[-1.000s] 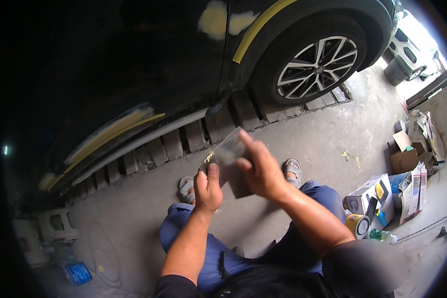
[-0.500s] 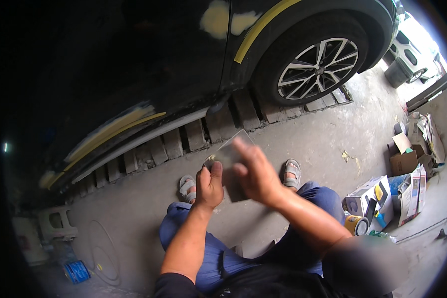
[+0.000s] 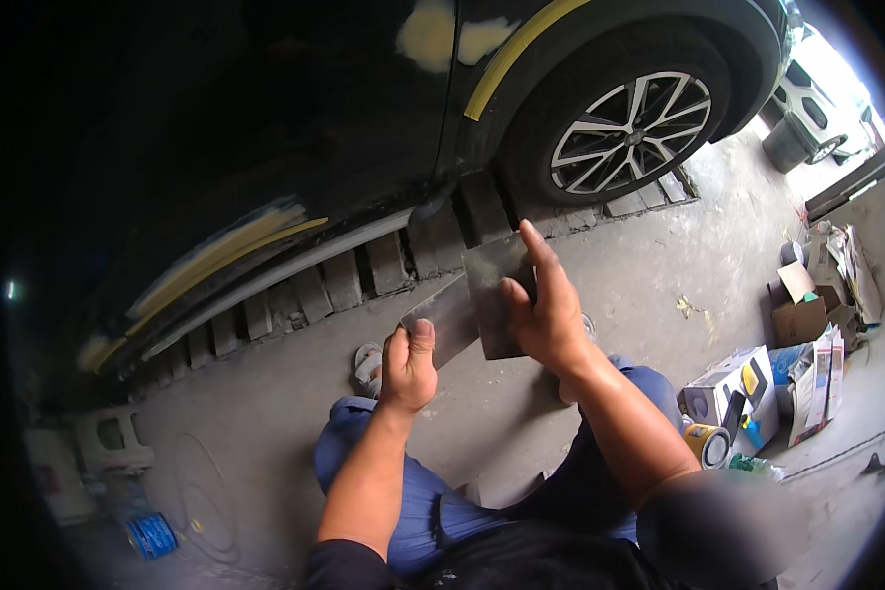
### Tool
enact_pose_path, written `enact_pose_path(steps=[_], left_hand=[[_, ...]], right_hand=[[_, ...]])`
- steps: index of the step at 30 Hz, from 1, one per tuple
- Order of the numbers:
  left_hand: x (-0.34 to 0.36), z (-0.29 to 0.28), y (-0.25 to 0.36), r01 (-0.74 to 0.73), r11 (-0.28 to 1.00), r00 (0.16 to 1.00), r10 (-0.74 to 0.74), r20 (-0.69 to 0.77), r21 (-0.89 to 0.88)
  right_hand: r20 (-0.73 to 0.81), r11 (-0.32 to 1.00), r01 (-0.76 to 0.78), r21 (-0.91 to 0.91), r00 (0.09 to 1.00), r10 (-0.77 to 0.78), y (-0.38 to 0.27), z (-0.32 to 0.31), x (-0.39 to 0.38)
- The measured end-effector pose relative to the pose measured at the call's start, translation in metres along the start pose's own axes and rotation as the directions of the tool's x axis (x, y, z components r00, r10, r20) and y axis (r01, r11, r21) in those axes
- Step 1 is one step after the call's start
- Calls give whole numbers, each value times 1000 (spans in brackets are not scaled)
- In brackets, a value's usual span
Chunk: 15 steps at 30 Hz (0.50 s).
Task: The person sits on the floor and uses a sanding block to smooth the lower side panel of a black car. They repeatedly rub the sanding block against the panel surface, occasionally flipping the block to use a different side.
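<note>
Left hand (image 3: 410,370) pinching one grey rectangular metal-looking plate (image 3: 448,321), right hand (image 3: 555,320) another plate (image 3: 497,329), I judged both light, stiff, best held by palm-side edges.

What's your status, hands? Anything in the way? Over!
Left hand: gripping thin grey rectangular plate. Right hand: holding dark-grey rectangular plate. Dark-grey plate partly hides the other. Black car with pale-yellow patches beyond.
</note>
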State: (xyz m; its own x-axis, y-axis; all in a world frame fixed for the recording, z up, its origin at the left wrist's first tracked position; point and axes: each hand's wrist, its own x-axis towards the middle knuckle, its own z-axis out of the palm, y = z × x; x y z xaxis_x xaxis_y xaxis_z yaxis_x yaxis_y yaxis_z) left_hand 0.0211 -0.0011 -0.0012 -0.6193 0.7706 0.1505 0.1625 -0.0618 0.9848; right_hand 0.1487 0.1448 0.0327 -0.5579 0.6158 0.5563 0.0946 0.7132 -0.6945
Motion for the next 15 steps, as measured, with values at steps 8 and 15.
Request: enact_pose_path(steps=[8,15], left_hand=[[1,-5,-9,-61,980,998,57,23,187],[2,2,-3,82,996,996,-81,-27,35]], right_hand=[[26,992,-112,52,994,110,-3,-3,1],[90,998,57,36,994,-60,-13,10,-12]])
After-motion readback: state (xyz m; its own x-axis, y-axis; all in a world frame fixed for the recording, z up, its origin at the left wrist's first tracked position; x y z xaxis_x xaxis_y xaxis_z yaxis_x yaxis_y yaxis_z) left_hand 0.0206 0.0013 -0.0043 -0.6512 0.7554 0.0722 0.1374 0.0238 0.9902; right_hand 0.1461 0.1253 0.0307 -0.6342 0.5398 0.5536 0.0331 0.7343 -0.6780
